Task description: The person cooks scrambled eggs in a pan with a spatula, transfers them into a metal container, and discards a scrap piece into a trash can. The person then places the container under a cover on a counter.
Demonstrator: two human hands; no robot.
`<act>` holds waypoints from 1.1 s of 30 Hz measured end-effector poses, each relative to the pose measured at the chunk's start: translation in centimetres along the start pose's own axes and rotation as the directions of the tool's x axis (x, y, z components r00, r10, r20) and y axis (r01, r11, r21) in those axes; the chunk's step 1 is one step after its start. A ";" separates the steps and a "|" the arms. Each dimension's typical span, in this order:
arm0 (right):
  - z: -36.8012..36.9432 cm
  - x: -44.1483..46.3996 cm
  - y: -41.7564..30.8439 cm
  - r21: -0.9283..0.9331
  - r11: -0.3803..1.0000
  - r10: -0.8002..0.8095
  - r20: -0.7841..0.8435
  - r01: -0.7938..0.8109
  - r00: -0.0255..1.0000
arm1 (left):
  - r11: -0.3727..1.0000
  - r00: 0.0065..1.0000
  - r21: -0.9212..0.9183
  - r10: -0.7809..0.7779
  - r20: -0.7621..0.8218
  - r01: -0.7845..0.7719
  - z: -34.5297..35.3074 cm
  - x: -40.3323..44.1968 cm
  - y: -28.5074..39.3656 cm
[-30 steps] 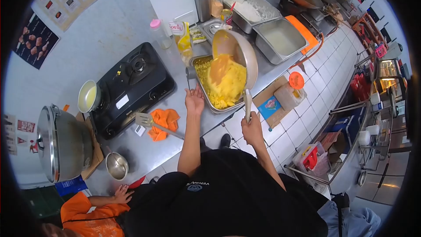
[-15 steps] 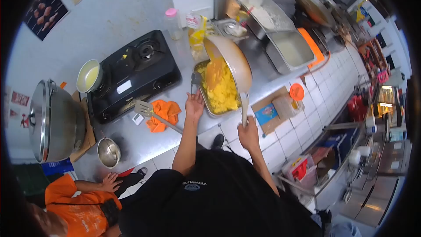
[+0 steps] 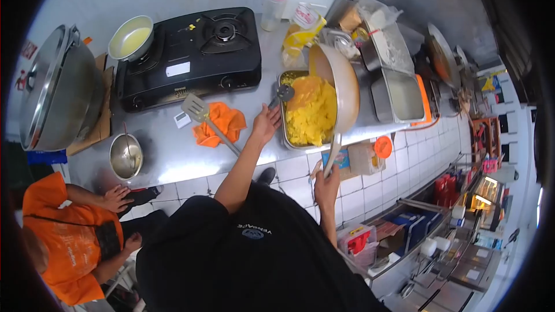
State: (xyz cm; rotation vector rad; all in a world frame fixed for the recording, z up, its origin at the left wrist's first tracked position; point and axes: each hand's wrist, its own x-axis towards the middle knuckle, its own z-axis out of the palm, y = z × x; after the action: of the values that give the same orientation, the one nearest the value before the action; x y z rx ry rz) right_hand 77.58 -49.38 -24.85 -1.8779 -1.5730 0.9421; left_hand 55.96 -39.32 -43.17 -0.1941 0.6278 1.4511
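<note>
My right hand [image 3: 328, 185] is closed around the long pale handle of a pan [image 3: 346, 89], tipped on its side over a rectangular metal tray [image 3: 285, 133]. Yellow mashed food [image 3: 309, 121] fills much of the tray, with a browned patch on top; some yellow clings inside the pan. At the tray's left edge, my left hand [image 3: 266, 125] grips a black utensil [image 3: 283, 93] whose rounded dark end reaches over the rim. Just left of that hand, a slotted turner [image 3: 196, 108] lies across an orange cloth [image 3: 222, 124].
A black two-burner stove [image 3: 191, 58] holds a bowl of yellow liquid [image 3: 132, 39]. Left are a large lidded pot [image 3: 60, 92] and a small steel bowl [image 3: 126, 156]. Metal bins [image 3: 399, 97] stand right of the pan. Another person in an orange shirt [image 3: 69, 237] is at lower left.
The view has swung left and come closer to the counter. The pan remains tipped over the tray in my right hand. My left hand stays beside the tray with the black utensil.
</note>
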 end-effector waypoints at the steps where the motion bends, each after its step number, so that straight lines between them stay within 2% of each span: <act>1: 0.6 0.2 1.1 -0.032 0.996 -0.080 -0.030 0.079 0.996 | 0.998 1.000 0.053 0.015 0.001 -0.015 0.4 -0.2 0.2; 3: 1.8 0.1 3.5 -0.144 0.973 -0.193 -0.083 0.180 0.978 | 0.998 0.999 0.063 0.028 0.028 -0.030 1.1 -0.9 0.6; 4: 1.3 0.2 0.6 -0.055 0.997 0.049 -0.009 -0.049 0.999 | 0.998 0.999 0.064 0.027 0.039 -0.029 0.9 -1.2 0.3; 5: 1.1 -0.7 0.5 -0.047 0.999 0.014 -0.028 -0.015 1.000 | 0.998 0.996 0.059 0.019 0.090 -0.025 -0.7 0.3 -0.3; 6: 1.4 -0.8 0.1 -0.033 0.999 -0.038 -0.050 0.037 0.998 | 0.996 0.999 0.084 0.002 0.053 -0.007 -0.2 0.2 0.6; 9: 3.5 -1.8 0.1 -0.139 0.973 -0.211 -0.221 0.183 0.952 | 0.993 0.998 0.108 -0.045 -0.032 0.048 0.4 0.1 1.1; 12: 3.5 -0.5 -0.1 -0.092 0.996 -0.016 -0.136 0.003 0.991 | 0.985 1.000 0.169 -0.027 -0.015 0.029 0.4 -0.3 1.2; 16: 4.8 -1.9 0.3 -0.168 0.976 -0.175 -0.249 0.136 0.953 | 0.961 0.996 0.263 -0.082 -0.040 0.089 1.1 -0.5 2.5; 17: 5.1 -1.5 0.7 -0.138 0.983 -0.153 -0.250 0.121 0.956 | 0.968 0.997 0.236 -0.076 -0.026 0.080 0.0 0.5 1.7; 18: 4.8 -1.3 -0.2 -0.179 0.984 -0.064 -0.209 0.026 0.976 | 0.966 0.995 0.241 -0.092 -0.029 0.096 -0.5 -0.3 0.9; 20: 4.5 -1.3 -1.6 -0.080 0.996 0.014 -0.187 -0.030 0.982 | 0.965 0.998 0.254 -0.066 0.002 0.063 -0.1 0.3 1.8; 23: 5.7 -2.5 1.4 -0.232 0.954 -0.256 -0.307 0.189 0.917 | 0.970 0.996 0.229 -0.087 0.000 0.085 0.7 0.7 2.8; 26: 5.3 -2.5 -3.1 -0.086 0.982 0.150 -0.202 -0.170 0.968 | 0.961 0.995 0.257 -0.104 -0.006 0.102 -0.1 -0.6 1.7; 27: 5.0 -2.7 -3.5 0.003 0.984 0.175 -0.183 -0.177 0.967 | 0.962 0.997 0.263 -0.076 0.015 0.070 0.3 -0.1 2.1; 30: 5.8 -3.1 -0.7 -0.169 0.985 -0.030 -0.288 -0.020 0.957 | 0.933 0.999 0.360 -0.014 -0.050 0.031 1.1 0.0 2.5; 31: 6.4 -2.2 -0.2 -0.210 0.963 -0.231 -0.334 0.167 0.914 | 0.900 0.992 0.436 0.060 -0.111 -0.006 1.3 -0.4 2.4; 33: 5.6 -3.0 -3.8 0.030 0.999 0.040 -0.286 -0.032 0.957 | 0.761 0.982 0.648 0.143 -0.121 -0.031 0.9 -1.6 1.6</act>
State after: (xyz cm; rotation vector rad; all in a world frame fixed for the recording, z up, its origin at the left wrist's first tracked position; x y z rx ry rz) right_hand 70.64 -51.81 -24.95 -1.9316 -1.3518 0.6636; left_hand 54.71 -40.04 -41.17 0.2700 1.2538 1.2312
